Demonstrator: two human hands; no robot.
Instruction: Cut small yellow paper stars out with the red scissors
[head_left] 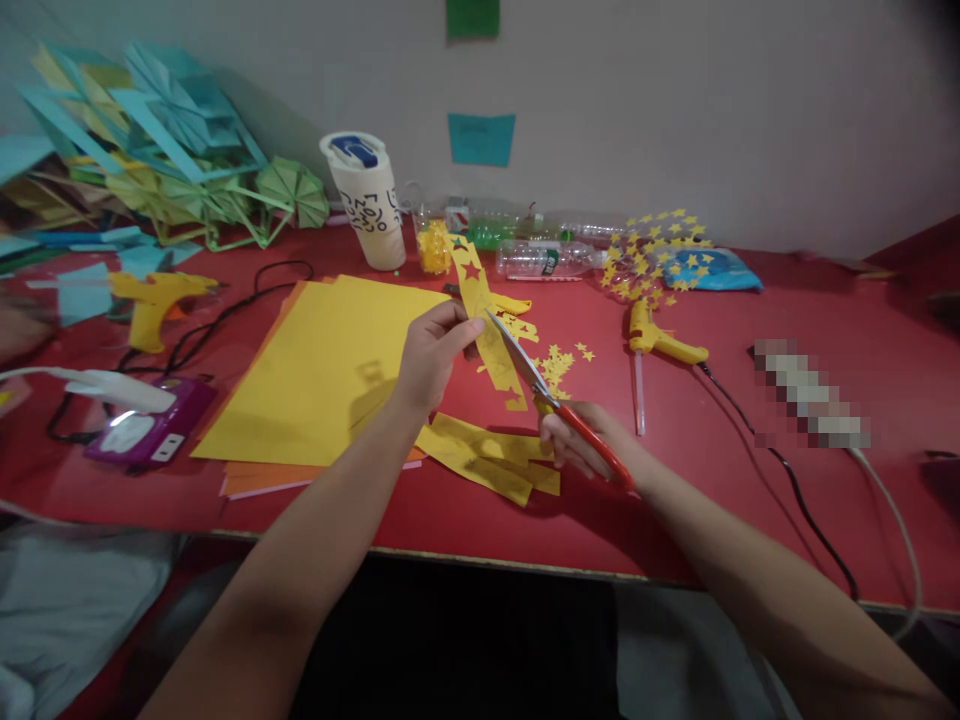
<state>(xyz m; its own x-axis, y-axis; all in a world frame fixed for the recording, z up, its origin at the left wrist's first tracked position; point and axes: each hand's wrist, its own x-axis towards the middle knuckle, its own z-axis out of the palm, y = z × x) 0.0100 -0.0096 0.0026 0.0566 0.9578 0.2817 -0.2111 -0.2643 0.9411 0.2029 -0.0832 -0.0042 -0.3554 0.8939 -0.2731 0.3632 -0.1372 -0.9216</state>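
Observation:
Between the thumb and fingers of my left hand (437, 350) is a yellow paper strip (491, 350) with star-shaped holes punched in it. My right hand (592, 440) grips the red handles of a pair of scissors (525, 365). The scissor tips lie at the strip's edge, close to my left thumb; whether the blades have cut into it I cannot tell. Small yellow paper stars (556, 368) lie in a pile on the red table behind the scissors. Below my hands are several cut yellow strips (487, 455), and to the left a stack of yellow sheets (330, 360) over orange ones.
A yellow glue gun (664, 340) with a cord lies right, near a bottle covered in stars (660, 255). Another glue gun (154, 300) and a purple power strip (150, 425) are left. A white tumbler (367, 205) and plastic bottles (544, 260) stand or lie along the wall.

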